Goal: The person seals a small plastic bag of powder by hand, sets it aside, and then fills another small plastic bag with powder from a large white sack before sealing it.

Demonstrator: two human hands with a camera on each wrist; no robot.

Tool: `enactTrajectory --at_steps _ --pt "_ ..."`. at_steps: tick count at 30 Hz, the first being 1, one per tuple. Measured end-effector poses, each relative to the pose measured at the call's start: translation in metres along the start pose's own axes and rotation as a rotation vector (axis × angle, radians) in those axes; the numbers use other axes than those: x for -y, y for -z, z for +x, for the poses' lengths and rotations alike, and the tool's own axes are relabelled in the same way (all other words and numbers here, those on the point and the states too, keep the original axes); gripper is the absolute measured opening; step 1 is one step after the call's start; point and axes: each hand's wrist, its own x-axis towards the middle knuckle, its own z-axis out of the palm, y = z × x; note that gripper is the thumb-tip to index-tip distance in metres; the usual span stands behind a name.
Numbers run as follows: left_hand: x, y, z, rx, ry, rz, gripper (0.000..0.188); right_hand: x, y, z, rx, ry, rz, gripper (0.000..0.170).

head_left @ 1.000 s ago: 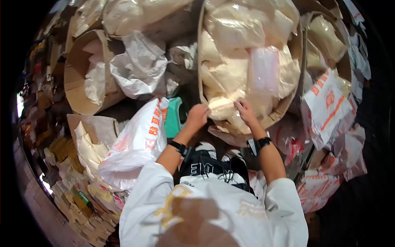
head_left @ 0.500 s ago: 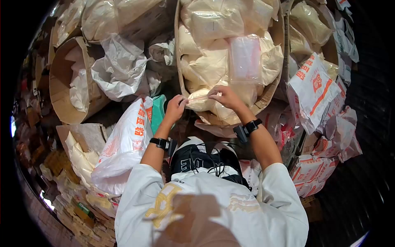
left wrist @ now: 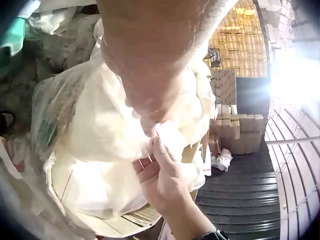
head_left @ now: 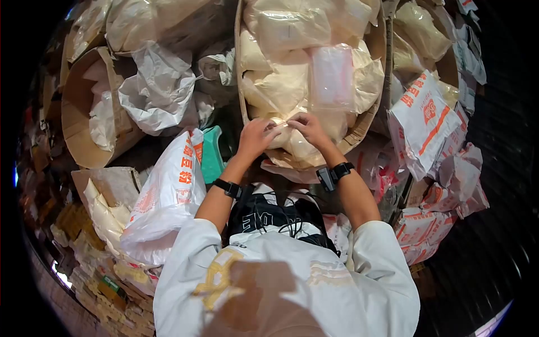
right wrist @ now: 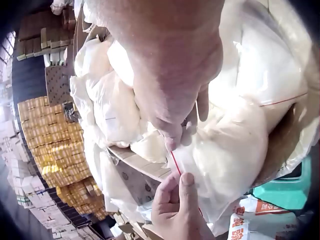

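Note:
A clear bag of pale powder with a red zip strip lies at the near edge of a large cardboard drum. My left hand pinches the bag's edge between thumb and finger, seen close in the right wrist view at the red strip. Beside it my right hand pinches the same strip, its fingertips near the left ones; the left wrist view shows this right hand with its other fingers loosely bent. Filled powder bags and a flat stack of clear, pink-edged bags lie beyond.
Another cardboard drum lies tilted at the left, near a crumpled white sack. A white sack with orange print and a green container stand left of the hands. More printed sacks are at the right.
My hands have come closer together along the bag's edge, the left moving right toward the other. The head view has shifted, so the drums and sacks appear further left than a second ago.

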Motion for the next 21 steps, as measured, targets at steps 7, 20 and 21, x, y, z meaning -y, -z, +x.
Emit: enactTrajectory --at_steps 7,20,21 --pt "-0.007 -0.032 0.019 0.008 0.016 0.086 0.018 0.001 -0.006 -0.003 -0.070 0.001 -0.161 0.018" --pt "0.026 -0.015 0.011 0.097 -0.061 0.066 0.017 -0.033 -0.014 0.004 -0.157 -0.116 -0.012 0.025" --pt "0.027 -0.009 0.007 0.106 -0.020 0.060 0.017 -0.033 -0.013 0.003 -0.161 -0.127 0.001 0.025"
